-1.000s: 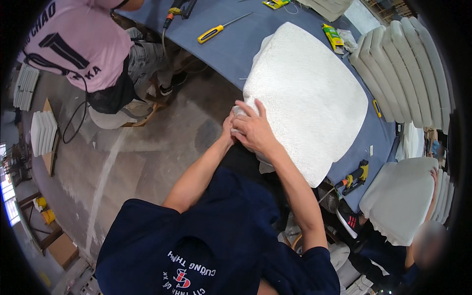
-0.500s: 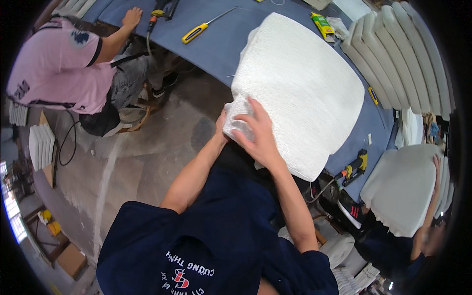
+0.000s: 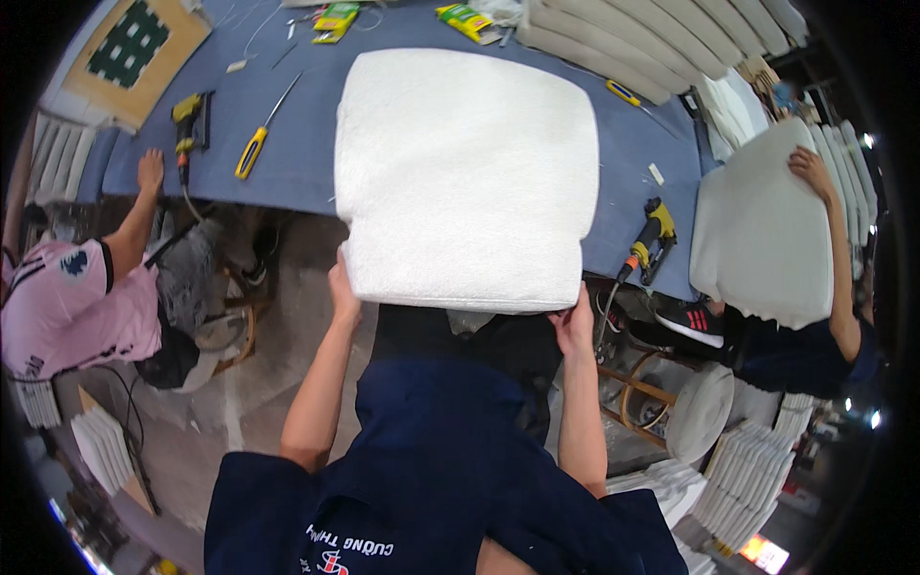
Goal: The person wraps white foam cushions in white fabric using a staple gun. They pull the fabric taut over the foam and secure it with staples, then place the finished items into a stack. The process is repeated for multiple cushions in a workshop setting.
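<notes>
Head view, watched from my remote station: a long blue cloth-topped surface (image 3: 307,174) carries a white, rounded-square fabric cushion (image 3: 470,182), its near end overhanging the edge. I have the left hand (image 3: 344,292) clamped on its near left corner and the right hand (image 3: 575,328) clamped on the near right, fingers partly hidden underneath. I judge an even, gentle grip best, keeping the cushion level and its fabric unwrinkled. Beyond it lie two flat green-and-yellow plastic packets (image 3: 335,23); I cannot tell what they hold.
</notes>
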Demonstrator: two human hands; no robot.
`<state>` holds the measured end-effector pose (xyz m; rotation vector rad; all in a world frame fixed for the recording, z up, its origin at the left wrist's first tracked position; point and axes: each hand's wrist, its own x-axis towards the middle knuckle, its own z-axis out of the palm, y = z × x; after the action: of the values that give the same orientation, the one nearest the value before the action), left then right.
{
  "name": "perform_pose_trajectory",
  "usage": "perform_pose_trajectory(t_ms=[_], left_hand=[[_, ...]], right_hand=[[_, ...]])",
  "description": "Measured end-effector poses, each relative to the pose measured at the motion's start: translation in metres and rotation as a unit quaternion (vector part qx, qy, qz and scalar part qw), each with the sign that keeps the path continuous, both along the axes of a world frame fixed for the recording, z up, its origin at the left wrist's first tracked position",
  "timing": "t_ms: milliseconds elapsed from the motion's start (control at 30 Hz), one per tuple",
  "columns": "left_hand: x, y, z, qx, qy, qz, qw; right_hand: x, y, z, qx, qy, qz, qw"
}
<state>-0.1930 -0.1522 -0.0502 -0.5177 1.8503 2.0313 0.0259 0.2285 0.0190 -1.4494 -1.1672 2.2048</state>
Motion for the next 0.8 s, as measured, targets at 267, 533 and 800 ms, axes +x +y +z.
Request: perform_pose_trajectory(t_ms=[267,533,800], left_hand=[[-0.005,0.005,0.147,-0.254,0.184,-0.036,0.949],[0.029,0.049,0.141,-0.345,0.252,-0.119,0.896],[-0.003,0.012,0.143,-0.015,0.317,-0.085,0.944]], right_hand=[[-0.023,0.015,-0.031,-0.219,0.1,-0.084,0.967],[-0.021,0.0,-0.041,-0.197,0.204,-0.115,0.952],[-0.066,-0.058,0.202,-0.108,0.357,0.028,0.927]])
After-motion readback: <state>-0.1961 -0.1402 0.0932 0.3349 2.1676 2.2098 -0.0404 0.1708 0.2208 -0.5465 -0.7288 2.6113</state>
